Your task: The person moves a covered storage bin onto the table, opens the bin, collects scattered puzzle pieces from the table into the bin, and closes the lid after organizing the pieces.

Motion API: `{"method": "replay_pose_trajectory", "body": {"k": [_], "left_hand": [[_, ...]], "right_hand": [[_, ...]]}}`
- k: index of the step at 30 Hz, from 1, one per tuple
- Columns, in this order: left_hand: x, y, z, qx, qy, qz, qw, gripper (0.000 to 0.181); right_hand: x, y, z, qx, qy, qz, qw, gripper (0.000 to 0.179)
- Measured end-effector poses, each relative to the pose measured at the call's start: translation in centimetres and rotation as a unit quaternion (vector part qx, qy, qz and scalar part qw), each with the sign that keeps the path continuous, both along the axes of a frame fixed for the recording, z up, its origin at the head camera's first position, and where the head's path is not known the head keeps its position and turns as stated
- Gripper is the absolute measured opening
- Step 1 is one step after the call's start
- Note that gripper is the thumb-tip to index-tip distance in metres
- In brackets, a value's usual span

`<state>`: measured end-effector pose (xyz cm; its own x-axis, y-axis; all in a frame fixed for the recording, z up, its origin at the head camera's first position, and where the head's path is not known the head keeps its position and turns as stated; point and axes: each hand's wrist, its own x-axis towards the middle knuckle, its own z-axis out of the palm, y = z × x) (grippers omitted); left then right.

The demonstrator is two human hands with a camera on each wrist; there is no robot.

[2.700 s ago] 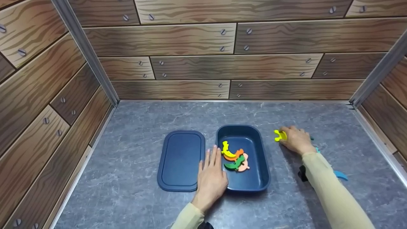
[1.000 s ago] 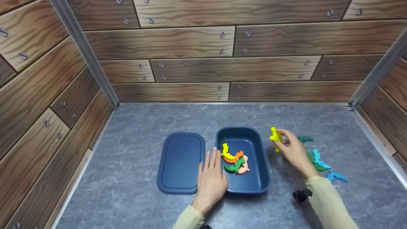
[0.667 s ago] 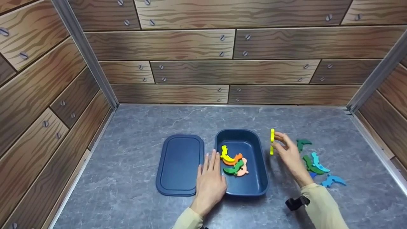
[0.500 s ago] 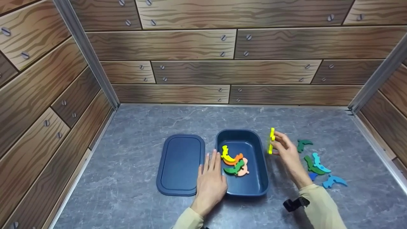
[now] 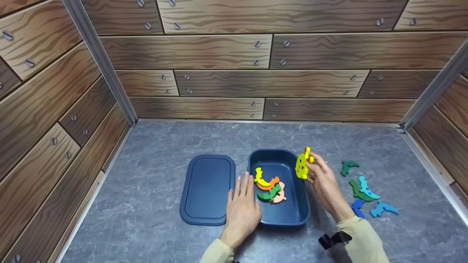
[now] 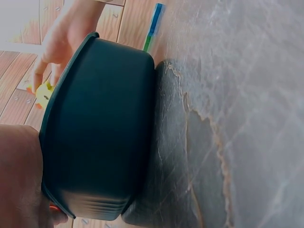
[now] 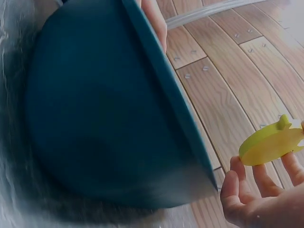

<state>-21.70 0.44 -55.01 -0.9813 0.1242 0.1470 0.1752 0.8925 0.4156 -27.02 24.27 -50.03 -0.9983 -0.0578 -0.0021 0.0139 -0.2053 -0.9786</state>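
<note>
Two hands in use. With left hand, fingers straight, rests along left rim of box, likely to steady it. With right hand, pinches yellow disc at its edge, raised by right rim, probably for clearance; exact thumb placement hard to tell. Inside, four pieces heaped leftward. Alongside, flat, lid. Off right, loose pieces, seemingly left within reach. Beyond, wall.

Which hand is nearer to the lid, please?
Left. The left hand is at the box's left rim, beside the lid; the right hand is farther, across the box, holding a yellow piece.
</note>
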Motion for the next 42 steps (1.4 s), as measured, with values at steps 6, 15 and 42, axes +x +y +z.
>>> {"method": "replay_pose_trajectory", "body": {"k": [6, 15, 42], "left_hand": [[0.0, 0.0, 0.1, 0.002, 0.002, -0.003, 1.0000, 0.069], [0.2, -0.1, 0.1, 0.005, -0.006, -0.003, 1.0000, 0.067], [0.2, -0.1, 0.1, 0.010, 0.001, -0.003, 0.9999, 0.068]], "right_hand": [[0.3, -0.4, 0.3, -0.020, -0.019, 0.013, 0.9995, 0.052], [0.4, -0.9, 0.0, -0.074, 0.002, 0.046, 0.9962, 0.046], [0.7, -3.6, -0.5, -0.215, -0.004, 0.087, 0.9726, 0.053]]}}
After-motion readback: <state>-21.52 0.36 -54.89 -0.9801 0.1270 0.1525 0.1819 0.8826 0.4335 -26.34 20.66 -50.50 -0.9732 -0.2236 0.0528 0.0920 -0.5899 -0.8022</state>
